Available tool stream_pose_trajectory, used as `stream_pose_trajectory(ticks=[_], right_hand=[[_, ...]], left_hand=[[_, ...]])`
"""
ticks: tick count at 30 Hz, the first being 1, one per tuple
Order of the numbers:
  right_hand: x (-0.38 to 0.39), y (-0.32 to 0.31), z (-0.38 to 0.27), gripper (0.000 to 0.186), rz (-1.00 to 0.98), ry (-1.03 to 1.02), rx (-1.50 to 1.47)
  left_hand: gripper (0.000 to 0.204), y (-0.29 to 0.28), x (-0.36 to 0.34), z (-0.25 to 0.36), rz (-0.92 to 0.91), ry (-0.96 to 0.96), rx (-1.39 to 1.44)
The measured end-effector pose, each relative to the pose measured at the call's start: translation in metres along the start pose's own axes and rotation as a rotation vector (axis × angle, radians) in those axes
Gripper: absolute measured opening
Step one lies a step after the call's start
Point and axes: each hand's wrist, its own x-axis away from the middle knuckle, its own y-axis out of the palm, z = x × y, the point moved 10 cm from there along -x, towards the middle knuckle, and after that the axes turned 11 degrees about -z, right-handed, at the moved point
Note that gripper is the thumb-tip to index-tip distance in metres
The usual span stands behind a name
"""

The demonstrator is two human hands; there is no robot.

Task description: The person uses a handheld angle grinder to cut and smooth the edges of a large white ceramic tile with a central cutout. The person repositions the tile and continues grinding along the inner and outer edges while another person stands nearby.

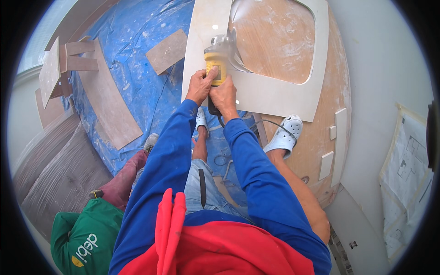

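Observation:
Both my hands are closed round a yellow and black angle grinder (214,60), its front end blurred by spin or dust. My left hand (200,86) grips the left side of its body, with the thumb over the top. My right hand (224,95) wraps the rear part from the right. The grinder's head sits over the left edge of a large rounded cutout in a pale slab (275,98). Through the cutout shows a dusty wooden board (279,41). A dark power cord (275,123) trails from the tool's rear towards my right shoe.
My right foot in a white clog (286,134) rests on the wooden board. Blue sheeting (133,68) covers the floor at left, with a loose rectangular offcut (167,51) and a long curved panel (107,98). Another person in a green shirt (91,238) is close at lower left.

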Motion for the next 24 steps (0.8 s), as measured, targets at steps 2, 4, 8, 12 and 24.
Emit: stream_pose_trajectory(ticks=[2,4,8,12,24], right_hand=[[-0.0001,-0.0004,0.0002,0.067,-0.003,0.0,0.001],[-0.0003,-0.0004,0.0002,0.067,-0.007,0.003,0.003],[-0.0007,0.0,0.0001,0.068,-0.013,0.01,-0.004],[-0.0004,0.0003,-0.0006,0.069,-0.016,0.004,-0.015],[0.0019,-0.001,-0.0039,0.07,-0.012,0.009,-0.016]], left_hand=[[0.061,0.0003,-0.0004,0.0008,-0.007,0.012,0.01],[0.061,-0.0003,-0.0006,-0.0006,0.001,-0.005,0.001],[0.06,-0.0017,-0.0006,0.0012,0.012,-0.007,-0.038],[0.059,-0.0008,0.0002,0.002,0.02,-0.004,-0.022],[0.059,-0.0004,0.0023,0.0063,0.032,-0.022,-0.034]])
